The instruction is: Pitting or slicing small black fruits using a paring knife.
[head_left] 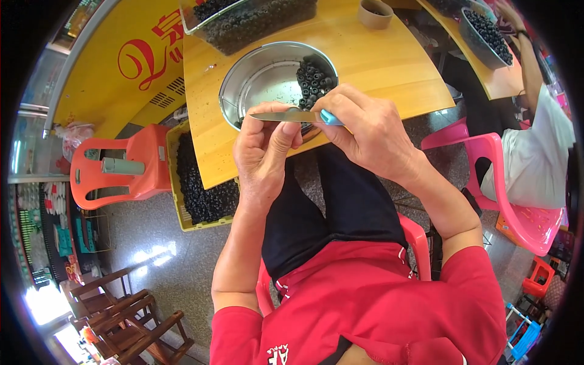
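My right hand (376,131) grips the light blue handle of a knife (281,116), whose flat blade points left across the fingers of my left hand (261,152). Between thumb and fingertips, my left hand pinches a small dark round piece (294,110), mostly hidden by the blade and fingers. Just beyond both hands a round metal basin (236,76) sits on the wooden table. Black round pieces (311,79), several showing a hole in the middle, are heaped on the right side of the basin.
Farther back on the table (389,67) stand a clear bin (243,27) of black pieces and a small tan bowl (375,15). A yellow crate (182,210) full of them is on the floor at left, beside an orange chair (121,167). Another person (529,158) sits at right.
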A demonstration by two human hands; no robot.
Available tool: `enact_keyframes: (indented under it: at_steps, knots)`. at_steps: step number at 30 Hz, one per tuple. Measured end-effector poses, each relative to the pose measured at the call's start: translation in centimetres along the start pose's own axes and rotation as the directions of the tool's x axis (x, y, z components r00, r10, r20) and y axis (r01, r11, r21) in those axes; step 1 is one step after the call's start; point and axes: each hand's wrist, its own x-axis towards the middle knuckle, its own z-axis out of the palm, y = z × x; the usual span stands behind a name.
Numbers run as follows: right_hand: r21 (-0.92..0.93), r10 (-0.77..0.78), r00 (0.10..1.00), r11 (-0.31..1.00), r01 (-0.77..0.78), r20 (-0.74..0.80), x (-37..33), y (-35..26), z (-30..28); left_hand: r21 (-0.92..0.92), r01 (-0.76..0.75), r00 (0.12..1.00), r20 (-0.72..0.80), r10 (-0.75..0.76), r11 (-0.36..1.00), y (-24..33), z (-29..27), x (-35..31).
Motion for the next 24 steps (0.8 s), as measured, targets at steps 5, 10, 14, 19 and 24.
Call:
enact_keyframes:
  at_steps: [5, 10, 14, 19, 24]
  knots:
    - [-0.022, -0.02, 1.0, 1.0, 0.02, 0.002, 0.1, 0.1, 0.2, 0.005, -0.044, 0.999, 0.001, 0.044, 0.999, -0.4, -0.2, -0.1]
    - [-0.044, -0.009, 1.0, 0.999, 0.01, 0.017, -0.2, 0.6, 0.5, -0.153, -0.057, 0.998, -0.013, 0.055, 0.987, -0.3, -0.8, -0.6]
    - [-0.081, 0.091, 0.995, 0.992, -0.093, -0.027, -0.6, 2.0, 0.6, -0.114, -0.163, 0.986, 0.016, 0.166, 0.98, 0.5, -0.5, -0.7]
    - [0.464, 0.277, 0.961, 0.852, -0.242, -0.007, 0.8, -1.4, -0.6, 0.017, -0.122, 0.991, -0.046, 0.123, 0.992, 0.0, -0.4, -0.8]
    - [0.61, 0.395, 0.858, 0.605, -0.512, 0.329, 1.6, -2.7, -1.0, 0.111, -0.207, 0.978, -0.006, 0.209, 0.972, 0.1, -0.1, -1.0]
